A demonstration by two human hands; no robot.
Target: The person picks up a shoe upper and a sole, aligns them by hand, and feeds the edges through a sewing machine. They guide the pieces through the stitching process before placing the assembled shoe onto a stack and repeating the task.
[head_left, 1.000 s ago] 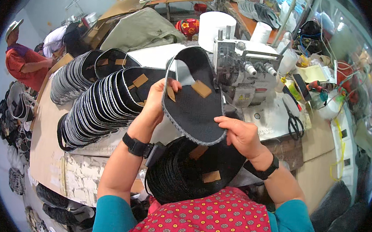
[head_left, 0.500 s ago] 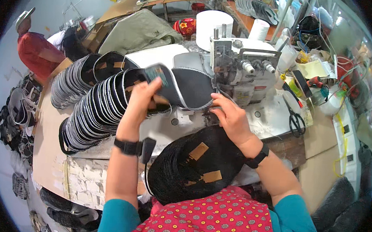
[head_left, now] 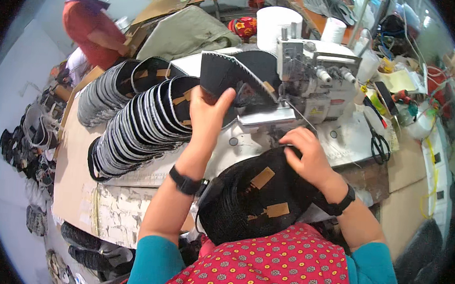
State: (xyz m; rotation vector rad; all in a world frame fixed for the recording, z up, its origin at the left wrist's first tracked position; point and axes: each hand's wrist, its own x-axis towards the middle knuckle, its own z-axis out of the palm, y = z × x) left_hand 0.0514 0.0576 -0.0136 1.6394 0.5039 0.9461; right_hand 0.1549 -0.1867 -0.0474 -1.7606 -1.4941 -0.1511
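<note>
My left hand (head_left: 207, 111) is closed on a black fabric piece (head_left: 223, 72) with a white overstitched edge, held up beside the overlock sewing machine (head_left: 316, 77). A thread runs from the machine toward its needle area, where the piece's far part lies close. My right hand (head_left: 311, 157) hovers over the near edge of a stack of black fabric pieces (head_left: 229, 195) in front of me, its thumb and fingers apart and nothing visible between them. Left of the machine, a long row of white-edged pieces (head_left: 144, 131) leans on the table.
A second row of edged pieces (head_left: 96, 98) stands behind the first. Large white thread cones (head_left: 277, 29) rise behind the machine. Black scissors (head_left: 379, 144) lie to its right, near cluttered tools. A person in red (head_left: 90, 29) stands at the far left.
My left hand has raised the black piece and turned it upright. My right hand has let go of its edge and come down toward the near stack. The person in red has moved right.
</note>
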